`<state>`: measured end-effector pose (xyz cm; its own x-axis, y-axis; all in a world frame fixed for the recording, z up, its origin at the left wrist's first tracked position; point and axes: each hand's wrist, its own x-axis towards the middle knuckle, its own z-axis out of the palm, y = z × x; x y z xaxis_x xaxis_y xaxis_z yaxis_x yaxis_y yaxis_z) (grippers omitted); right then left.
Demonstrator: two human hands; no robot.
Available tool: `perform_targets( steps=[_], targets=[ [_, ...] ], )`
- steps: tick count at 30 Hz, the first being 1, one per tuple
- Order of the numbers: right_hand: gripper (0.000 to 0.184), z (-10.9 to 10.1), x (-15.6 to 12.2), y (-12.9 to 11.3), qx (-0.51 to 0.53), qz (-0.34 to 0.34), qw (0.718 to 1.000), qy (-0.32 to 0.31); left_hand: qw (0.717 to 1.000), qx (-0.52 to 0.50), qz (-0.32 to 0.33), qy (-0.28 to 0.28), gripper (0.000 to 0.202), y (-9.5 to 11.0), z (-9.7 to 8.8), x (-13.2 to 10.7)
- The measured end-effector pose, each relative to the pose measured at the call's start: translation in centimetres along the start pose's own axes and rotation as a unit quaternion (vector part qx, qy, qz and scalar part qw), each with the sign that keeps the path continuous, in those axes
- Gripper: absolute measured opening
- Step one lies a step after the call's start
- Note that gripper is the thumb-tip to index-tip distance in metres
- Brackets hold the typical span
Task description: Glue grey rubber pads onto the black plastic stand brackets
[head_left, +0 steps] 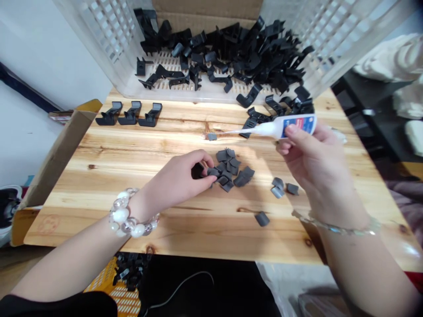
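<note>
At the left edge of a pile of small grey curved pads [228,165], my left hand [180,176] pinches a grey pad [213,172] between thumb and fingers. Something black shows inside the curl of that hand, mostly hidden. My right hand [310,149] grips a white glue bottle [272,129] with a blue and red label. The bottle is tipped sideways, its long thin nozzle pointing left toward a single grey pad [212,137] on the wooden table [185,229]. Whether the tip touches that pad I cannot tell.
A white plastic crate [112,53] of black plastic clips [251,53] stands at the back, some spilling out front. Three black clips [130,113] line up at the left. Loose grey pads [277,188] lie right of the pile. A yellow basket [124,299] sits below the table edge.
</note>
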<state>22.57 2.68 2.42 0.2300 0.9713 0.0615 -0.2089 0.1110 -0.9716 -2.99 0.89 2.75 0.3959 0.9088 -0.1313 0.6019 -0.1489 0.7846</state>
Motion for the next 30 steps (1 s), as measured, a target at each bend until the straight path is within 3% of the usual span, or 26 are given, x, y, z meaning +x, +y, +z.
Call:
perform_targets(
  steps=[5, 14, 30],
  targets=[
    [0.019, -0.8, 0.7, 0.0, -0.003, -0.029, 0.999, 0.024, 0.999, 0.018, 0.038, -0.008, 0.021, 0.0, 0.8, -0.2],
    [0.028, 0.6, -0.8, 0.5, -0.001, -0.118, 0.993, 0.012, 0.995, 0.051, 0.083, -0.034, 0.024, 0.1, 0.8, -0.5],
    [0.021, 0.4, -1.1, 0.8, -0.044, -0.105, 0.993, 0.006, 0.994, 0.062, 0.085, -0.023, 0.027, 0.2, 1.2, -0.6]
  ],
)
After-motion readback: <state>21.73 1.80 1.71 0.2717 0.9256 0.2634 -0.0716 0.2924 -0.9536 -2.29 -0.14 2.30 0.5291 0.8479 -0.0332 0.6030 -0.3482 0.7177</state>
